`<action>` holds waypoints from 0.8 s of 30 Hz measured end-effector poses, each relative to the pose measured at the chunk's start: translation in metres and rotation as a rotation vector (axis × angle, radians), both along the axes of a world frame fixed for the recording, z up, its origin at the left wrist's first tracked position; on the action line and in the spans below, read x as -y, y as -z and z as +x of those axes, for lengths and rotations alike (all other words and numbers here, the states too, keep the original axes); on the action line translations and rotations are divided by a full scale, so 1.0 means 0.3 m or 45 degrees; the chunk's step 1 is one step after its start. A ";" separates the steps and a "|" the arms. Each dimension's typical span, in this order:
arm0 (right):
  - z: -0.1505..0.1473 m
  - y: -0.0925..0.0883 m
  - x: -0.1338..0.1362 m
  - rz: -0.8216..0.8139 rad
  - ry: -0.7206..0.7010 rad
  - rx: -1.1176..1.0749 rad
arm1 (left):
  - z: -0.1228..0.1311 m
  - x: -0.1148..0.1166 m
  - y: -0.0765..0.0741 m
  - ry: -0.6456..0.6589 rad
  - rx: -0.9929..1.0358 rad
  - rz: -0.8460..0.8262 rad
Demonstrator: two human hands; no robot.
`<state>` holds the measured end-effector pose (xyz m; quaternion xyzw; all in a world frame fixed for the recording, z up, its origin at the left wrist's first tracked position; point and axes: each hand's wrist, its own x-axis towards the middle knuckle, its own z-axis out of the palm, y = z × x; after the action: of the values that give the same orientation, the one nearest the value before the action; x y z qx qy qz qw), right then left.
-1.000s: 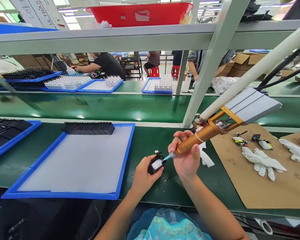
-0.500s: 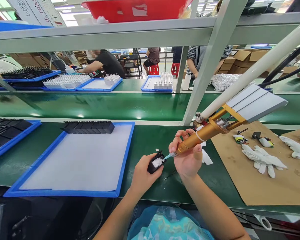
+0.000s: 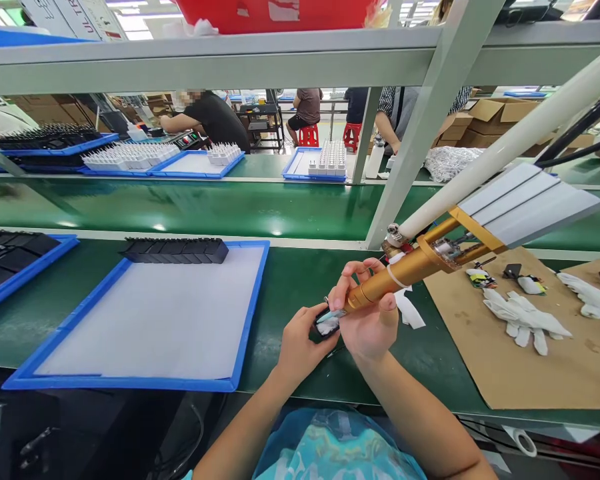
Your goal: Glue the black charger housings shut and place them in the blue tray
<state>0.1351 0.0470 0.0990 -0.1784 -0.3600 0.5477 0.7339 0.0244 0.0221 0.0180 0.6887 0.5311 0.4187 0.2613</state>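
A small black housing [image 3: 321, 335] with white material inside is held in my left hand [image 3: 300, 343], above the green table. My right hand [image 3: 367, 320] is wrapped round the lower end of a gold dispensing tool [image 3: 405, 277], which slants up to the right. The tool's pale blue nozzle [image 3: 329, 316] reaches over the housing's open top; whether its tip touches the white material cannot be told. My two hands are close together, and the right fingers hide part of the housing's far side.
A blue-edged tray [image 3: 245, 320] with a row of black housings [image 3: 177, 251] lies left. White gloves [image 3: 525, 313] and small parts sit on cardboard [image 3: 460, 333] at right. A white pole [image 3: 510, 147] and a slanted frame post [image 3: 425, 127] stand ahead. People sit beyond.
My left hand has moved right with the black housing. The tool and my right hand have shifted slightly left, so the nozzle now lies further over the housing.
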 end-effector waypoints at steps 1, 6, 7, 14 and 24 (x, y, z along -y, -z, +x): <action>0.000 0.000 0.001 -0.001 -0.001 0.010 | 0.003 0.000 -0.001 0.000 0.009 0.032; 0.007 0.001 0.000 0.033 -0.020 0.005 | 0.008 0.000 -0.001 -0.013 0.013 0.154; 0.008 0.001 0.001 0.036 -0.025 -0.001 | 0.008 0.001 -0.003 -0.010 0.009 0.160; 0.013 -0.008 0.001 -0.029 -0.008 -0.014 | -0.006 -0.001 -0.009 0.021 -0.081 0.143; 0.079 0.023 -0.031 -0.058 0.053 0.010 | -0.119 -0.040 0.048 0.053 -0.323 -0.188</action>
<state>0.1587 0.0564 0.0920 -0.2046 -0.3463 0.5397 0.7396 -0.0112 0.0341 0.0036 0.7259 0.5748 0.2825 0.2507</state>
